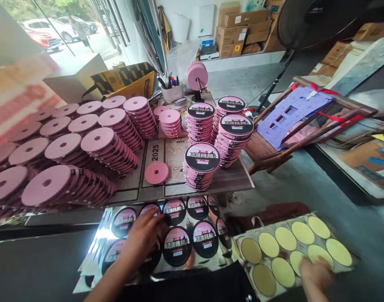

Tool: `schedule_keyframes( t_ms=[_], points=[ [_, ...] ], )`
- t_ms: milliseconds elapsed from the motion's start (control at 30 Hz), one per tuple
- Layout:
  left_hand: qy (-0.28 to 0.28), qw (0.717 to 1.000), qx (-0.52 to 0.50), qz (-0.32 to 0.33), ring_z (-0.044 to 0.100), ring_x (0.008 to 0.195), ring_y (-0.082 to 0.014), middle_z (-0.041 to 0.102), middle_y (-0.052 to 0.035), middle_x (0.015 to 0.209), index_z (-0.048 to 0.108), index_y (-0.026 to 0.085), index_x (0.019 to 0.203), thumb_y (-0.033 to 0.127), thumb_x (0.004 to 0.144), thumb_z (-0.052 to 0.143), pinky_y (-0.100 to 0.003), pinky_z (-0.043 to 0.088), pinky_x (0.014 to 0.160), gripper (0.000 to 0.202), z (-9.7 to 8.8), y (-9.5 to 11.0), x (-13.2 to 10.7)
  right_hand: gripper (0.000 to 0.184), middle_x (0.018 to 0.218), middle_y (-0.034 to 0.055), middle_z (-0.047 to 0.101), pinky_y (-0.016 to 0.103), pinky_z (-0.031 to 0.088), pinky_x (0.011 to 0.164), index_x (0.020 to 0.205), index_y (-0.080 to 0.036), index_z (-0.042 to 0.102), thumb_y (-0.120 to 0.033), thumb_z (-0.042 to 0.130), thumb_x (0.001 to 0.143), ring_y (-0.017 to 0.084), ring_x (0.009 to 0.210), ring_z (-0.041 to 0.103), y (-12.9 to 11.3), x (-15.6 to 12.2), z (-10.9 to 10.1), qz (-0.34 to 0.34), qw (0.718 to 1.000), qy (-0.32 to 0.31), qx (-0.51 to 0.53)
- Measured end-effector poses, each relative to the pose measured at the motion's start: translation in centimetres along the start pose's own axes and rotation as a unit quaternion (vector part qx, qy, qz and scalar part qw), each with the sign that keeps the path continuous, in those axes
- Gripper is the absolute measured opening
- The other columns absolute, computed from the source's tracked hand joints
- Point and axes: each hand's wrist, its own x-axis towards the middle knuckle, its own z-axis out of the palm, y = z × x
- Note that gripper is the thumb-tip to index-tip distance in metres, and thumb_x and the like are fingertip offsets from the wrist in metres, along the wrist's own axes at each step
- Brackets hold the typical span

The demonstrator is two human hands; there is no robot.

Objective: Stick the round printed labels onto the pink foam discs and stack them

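Observation:
My left hand (143, 237) rests on a shiny sheet of round black-and-pink stickers (179, 239) in front of me, its fingers bent at the edge of one sticker near the sheet's top. Whether it pinches anything is unclear. My right hand (316, 274) is at the lower right, blurred, touching a second sheet (292, 251) whose round spots are bare yellow backing. On the table beyond lies a single pink disc (156, 172) and a stack of pink discs topped with a black sticker (202, 165).
Many stacks of plain pink discs (63, 155) cover the table's left. Three more stickered stacks (234, 134) stand at the back, beside a spindle of discs (197, 75). A purple plastic panel on a wooden stool (292, 111), cardboard boxes and a fan are at the right.

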Motion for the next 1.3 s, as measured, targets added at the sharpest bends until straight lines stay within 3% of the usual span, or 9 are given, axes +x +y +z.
schedule_keyframes(
  t_ms=[100, 167, 267, 367, 500, 700, 933, 1100, 1300],
  points=[
    [-0.075, 0.990, -0.029, 0.114, 0.045, 0.120, -0.0229, 0.055, -0.0071, 0.125, 0.057, 0.025, 0.114, 0.018, 0.083, 0.042, -0.041, 0.034, 0.100, 0.035, 2.0, 4.5, 2.3, 0.032, 0.096, 0.0081, 0.064, 0.045, 0.043, 0.087, 0.086, -0.015, 0.061, -0.044, 0.060, 0.074, 0.024, 0.095, 0.059, -2.4, -1.0, 5.7, -0.011, 0.998, -0.052, 0.032],
    [-0.116, 0.976, -0.048, 0.178, 0.034, 0.128, -0.0227, 0.045, -0.0061, 0.136, 0.048, 0.026, 0.124, 0.018, 0.082, 0.045, -0.045, 0.024, 0.106, 0.043, 3.2, 6.5, 3.4, 0.038, 0.103, 0.0077, 0.065, 0.039, 0.040, 0.094, 0.088, -0.017, 0.064, -0.047, 0.065, 0.064, 0.024, 0.103, 0.056, -4.3, -2.0, 10.4, -0.042, 0.989, -0.128, 0.067],
    [-0.131, 0.969, -0.068, 0.197, 0.025, 0.132, -0.0248, 0.034, -0.0076, 0.142, 0.037, 0.025, 0.132, 0.025, 0.079, 0.053, -0.048, 0.016, 0.107, 0.055, 4.4, 7.2, 4.2, 0.049, 0.113, 0.0071, 0.063, 0.037, 0.036, 0.098, 0.094, -0.020, 0.066, -0.056, 0.063, 0.060, 0.023, 0.113, 0.051, -6.8, -3.5, 16.2, -0.062, 0.971, -0.205, 0.108],
    [-0.120, 0.973, -0.045, 0.190, 0.024, 0.133, -0.0252, 0.032, -0.0081, 0.143, 0.031, 0.024, 0.135, 0.034, 0.081, 0.052, -0.050, 0.015, 0.107, 0.058, 5.2, 6.3, 4.3, 0.056, 0.106, 0.0104, 0.066, 0.042, 0.038, 0.095, 0.088, -0.018, 0.068, -0.063, 0.061, 0.057, 0.026, 0.108, 0.055, -8.0, -4.7, 18.7, -0.049, 0.957, -0.253, 0.131],
    [-0.115, 0.970, 0.015, 0.212, 0.023, 0.133, -0.0240, 0.030, -0.0066, 0.144, 0.027, 0.023, 0.137, 0.036, 0.085, 0.046, -0.052, 0.017, 0.106, 0.056, 5.4, 5.3, 3.9, 0.056, 0.095, 0.0111, 0.069, 0.043, 0.044, 0.086, 0.082, -0.016, 0.069, -0.065, 0.062, 0.056, 0.029, 0.095, 0.061, -8.3, -5.2, 18.2, -0.037, 0.949, -0.273, 0.154],
    [-0.109, 0.963, 0.062, 0.238, 0.029, 0.131, -0.0247, 0.034, -0.0067, 0.142, 0.031, 0.021, 0.135, 0.035, 0.084, 0.048, -0.052, 0.024, 0.103, 0.055, 5.0, 5.0, 4.0, 0.046, 0.085, 0.0071, 0.071, 0.036, 0.046, 0.077, 0.092, -0.016, 0.066, -0.052, 0.066, 0.064, 0.026, 0.083, 0.063, -9.3, -5.0, 16.5, -0.061, 0.955, -0.231, 0.174],
    [-0.063, 0.964, 0.061, 0.250, 0.037, 0.126, -0.0224, 0.043, -0.0068, 0.137, 0.043, 0.020, 0.127, 0.029, 0.086, 0.045, -0.043, 0.027, 0.103, 0.042, 6.0, 7.3, 6.2, 0.042, 0.081, 0.0069, 0.072, 0.035, 0.049, 0.069, 0.087, -0.017, 0.069, -0.049, 0.069, 0.061, 0.026, 0.076, 0.065, -10.2, -4.1, 15.8, -0.082, 0.956, -0.215, 0.180],
    [-0.071, 0.955, 0.068, 0.279, 0.027, 0.131, -0.0246, 0.031, -0.0063, 0.144, 0.034, 0.022, 0.133, 0.046, 0.085, 0.041, -0.048, 0.023, 0.103, 0.055, 7.2, 7.2, 6.9, 0.047, 0.101, 0.0079, 0.069, 0.039, 0.050, 0.078, 0.097, -0.023, 0.068, -0.058, 0.060, 0.066, 0.027, 0.093, 0.063, -10.0, -3.7, 15.3, -0.119, 0.948, -0.239, 0.171],
    [-0.063, 0.950, 0.113, 0.285, 0.027, 0.131, -0.0246, 0.029, -0.0046, 0.145, 0.030, 0.024, 0.136, 0.039, 0.083, 0.048, -0.049, 0.022, 0.104, 0.058, 6.6, 5.4, 3.9, 0.051, 0.119, 0.0097, 0.060, 0.044, 0.037, 0.098, 0.110, -0.022, 0.062, -0.058, 0.053, 0.073, 0.026, 0.113, 0.052, -8.0, -6.8, 16.6, -0.175, 0.947, -0.244, 0.117]
  ],
)
